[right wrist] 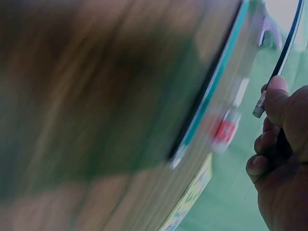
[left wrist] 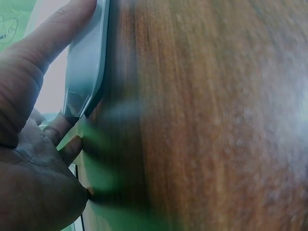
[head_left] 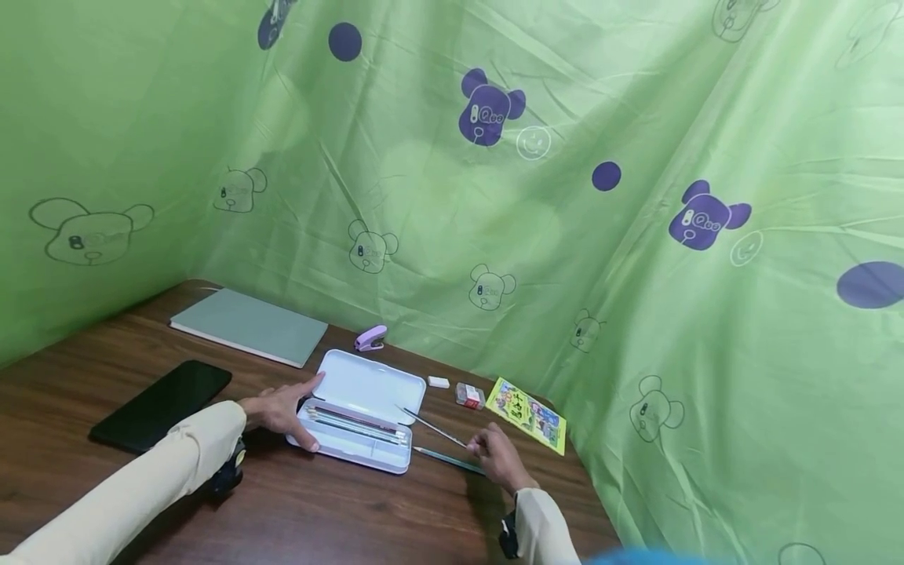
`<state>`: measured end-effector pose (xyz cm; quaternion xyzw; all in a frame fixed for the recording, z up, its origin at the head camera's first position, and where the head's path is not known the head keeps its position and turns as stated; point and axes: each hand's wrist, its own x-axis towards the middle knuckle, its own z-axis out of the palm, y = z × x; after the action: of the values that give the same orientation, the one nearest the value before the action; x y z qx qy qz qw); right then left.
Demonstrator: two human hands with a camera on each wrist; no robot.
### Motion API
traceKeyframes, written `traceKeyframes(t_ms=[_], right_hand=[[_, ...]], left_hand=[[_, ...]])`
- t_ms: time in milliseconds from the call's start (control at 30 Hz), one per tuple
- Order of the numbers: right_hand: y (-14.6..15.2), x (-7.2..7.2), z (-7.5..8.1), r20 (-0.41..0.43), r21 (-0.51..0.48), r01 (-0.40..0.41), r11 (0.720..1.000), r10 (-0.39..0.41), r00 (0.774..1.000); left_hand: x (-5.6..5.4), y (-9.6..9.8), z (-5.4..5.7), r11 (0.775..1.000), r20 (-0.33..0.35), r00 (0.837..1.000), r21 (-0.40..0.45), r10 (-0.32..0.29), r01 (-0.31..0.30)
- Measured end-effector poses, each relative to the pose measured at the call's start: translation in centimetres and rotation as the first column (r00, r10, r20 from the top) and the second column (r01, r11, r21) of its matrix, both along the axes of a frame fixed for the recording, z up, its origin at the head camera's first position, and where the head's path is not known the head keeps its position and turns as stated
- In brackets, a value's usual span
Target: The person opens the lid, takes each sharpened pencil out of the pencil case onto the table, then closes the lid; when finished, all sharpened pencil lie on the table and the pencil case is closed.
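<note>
"While the white rectangular pencil case (head_left: 367, 384) marks our dial's centre, with twelve straight ahead of the person, what's largest?"

"That green fabric curtain (head_left: 424, 196) printed with bear heads, hanging from ten round to three. Then the dark brown wood-grain table (head_left: 339, 518)."

"And on it?"

"A flat grey-green book with pale edges (head_left: 250, 326) at ten, a flat black rectangular slab (head_left: 162, 404) at nine. The case sits between the hands, its hinged lid laid back toward twelve. A yellow booklet with coloured pictures (head_left: 528, 416) lies at three."

"The hands?"

"At nine, the left hand (head_left: 282, 408) grips the case's left end, thumb and forefinger set wide apart across it, thumb on the near wall. Between three and four, the right hand (head_left: 498, 457) pinches thumb against forefinger, other fingers curled in."

"Pinching what?"

"A slim dark pencil with a metal-banded end (right wrist: 288, 42), held near that end, the other pointing toward ten. Whether it touches the lid, I can't tell. A teal pencil (head_left: 452, 461) lies at four; several pencils (head_left: 360, 424) lie inside the case."

"Anything smaller?"

"A lilac stapler (head_left: 371, 338) at twelve, a small clear box with a red-and-white label (head_left: 470, 395) near three, and just beside it a white block eraser (head_left: 438, 382)."
</note>
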<state>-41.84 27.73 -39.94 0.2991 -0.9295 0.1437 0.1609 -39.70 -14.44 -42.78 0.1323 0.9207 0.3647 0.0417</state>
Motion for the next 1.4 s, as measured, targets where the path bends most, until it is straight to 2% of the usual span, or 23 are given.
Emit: traceKeyframes(t_ms=[233,433,700,1133,1267,1400], right_hand=[[3.6,1.1,-1.2,-0.008,-0.018,-0.015,1.0,0.015,1.0],[4.5,1.6,-2.1,0.001,0.008,-0.014,1.0,0.014,1.0],[4.9,1.6,-3.1,0.008,0.027,-0.023,0.999,0.023,1.0],[5.3,1.6,-2.3,-0.004,0.119,0.019,0.993,-0.019,1.0],[5.4,1.6,-2.4,0.0,0.102,0.014,0.995,-0.014,1.0],[5.2,1.2,-2.1,0.041,-0.009,0.028,1.0,-0.028,0.999]], left_hand=[[0.0,0.1,-0.1,1.0,0.003,1.0,-0.003,0.006,-0.006],[0.0,0.1,-0.1,1.0,0.004,1.0,-0.006,-0.003,0.003],[-0.1,0.1,-0.1,1.0,-0.002,1.0,-0.011,-0.002,0.002],[0.1,0.0,0.2,1.0,0.003,1.0,-0.009,0.002,-0.002],[0.0,0.0,0.1,1.0,0.006,1.0,-0.004,0.002,-0.002],[-0.1,0.0,0.1,1.0,0.009,1.0,-0.003,0.005,-0.004]])
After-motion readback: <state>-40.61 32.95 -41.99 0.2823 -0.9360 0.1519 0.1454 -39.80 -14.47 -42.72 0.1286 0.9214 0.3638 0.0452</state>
